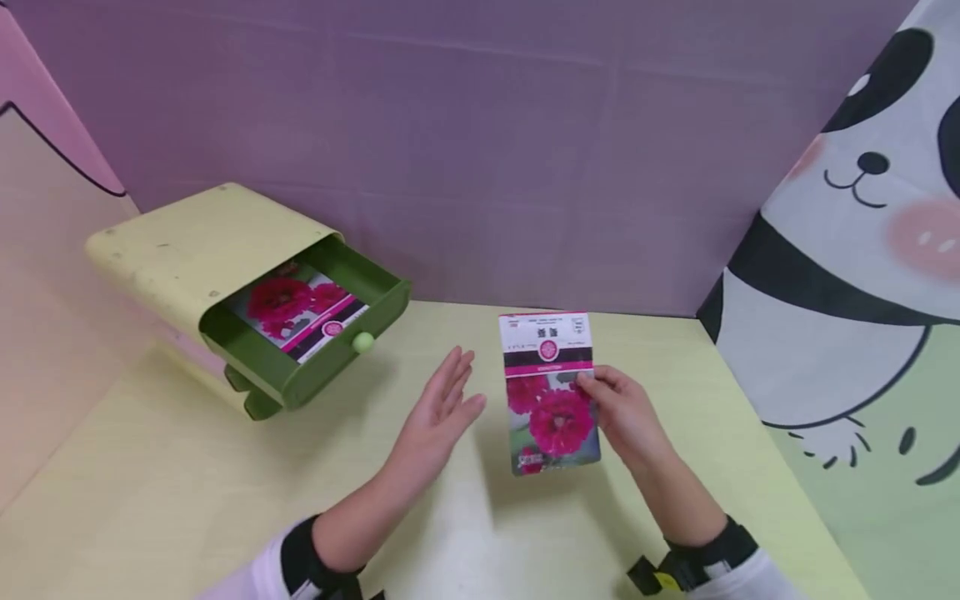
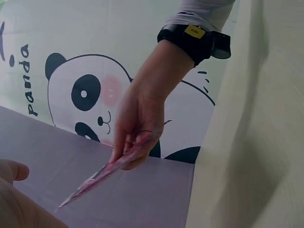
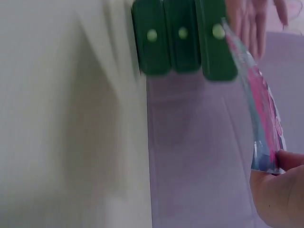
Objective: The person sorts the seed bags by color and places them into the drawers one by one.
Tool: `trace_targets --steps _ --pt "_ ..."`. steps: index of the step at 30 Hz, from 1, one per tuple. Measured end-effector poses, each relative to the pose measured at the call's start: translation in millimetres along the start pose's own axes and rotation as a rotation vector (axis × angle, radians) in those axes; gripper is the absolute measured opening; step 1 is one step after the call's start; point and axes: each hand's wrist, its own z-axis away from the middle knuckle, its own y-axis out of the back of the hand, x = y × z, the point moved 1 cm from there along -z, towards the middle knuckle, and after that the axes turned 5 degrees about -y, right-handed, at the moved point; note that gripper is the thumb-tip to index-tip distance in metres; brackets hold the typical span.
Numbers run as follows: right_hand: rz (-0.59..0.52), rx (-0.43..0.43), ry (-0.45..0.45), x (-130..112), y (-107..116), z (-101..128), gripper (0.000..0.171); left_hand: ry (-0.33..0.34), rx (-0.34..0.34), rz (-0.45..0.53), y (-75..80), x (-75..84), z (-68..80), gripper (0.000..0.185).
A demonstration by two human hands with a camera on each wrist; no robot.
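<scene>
A flower seed packet (image 1: 551, 408) with a pink bloom picture is pinched along its right edge by my right hand (image 1: 633, 421), thumb on the front. It hangs above the table, its printed title upside down. In the left wrist view the packet (image 2: 109, 171) shows nearly edge-on. My left hand (image 1: 435, 408) is held in the air left of the packet, fingers straight, touching nothing. Further left, the top drawer (image 1: 330, 375) of a small chest is pulled out. Inside it lies a similar seed packet (image 1: 300, 308), partly under the chest's top.
The cream chest (image 1: 217, 233) stands at the table's back left; its green drawers (image 3: 183, 38) have round knobs. A purple cloth (image 1: 525, 167) rises behind the table (image 1: 262, 500). A panda-printed sheet (image 1: 840, 275) hangs at the right.
</scene>
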Motion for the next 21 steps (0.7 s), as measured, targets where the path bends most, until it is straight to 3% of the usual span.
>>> trace_targets --steps 4,7,10,15,21 --pt "-0.008 -0.037 0.002 9.0 -25.8 9.4 0.008 0.116 0.0 0.031 -4.0 -15.4 -4.0 0.075" --pt "0.031 -0.021 -0.009 15.3 -38.4 15.1 0.009 0.186 -0.007 0.04 -5.0 -23.8 -3.2 0.064" --pt "0.072 -0.015 -0.016 19.4 -46.3 20.3 0.009 0.237 -0.002 -0.021 -5.4 -28.0 0.5 0.052" --pt "0.112 -0.033 -0.027 20.8 -52.3 26.6 0.009 0.248 0.011 -0.132 -4.5 -28.1 4.3 0.043" --pt "0.144 -0.052 -0.025 19.4 -52.0 29.0 0.01 0.263 0.012 -0.125 -0.5 -26.9 5.6 0.04"
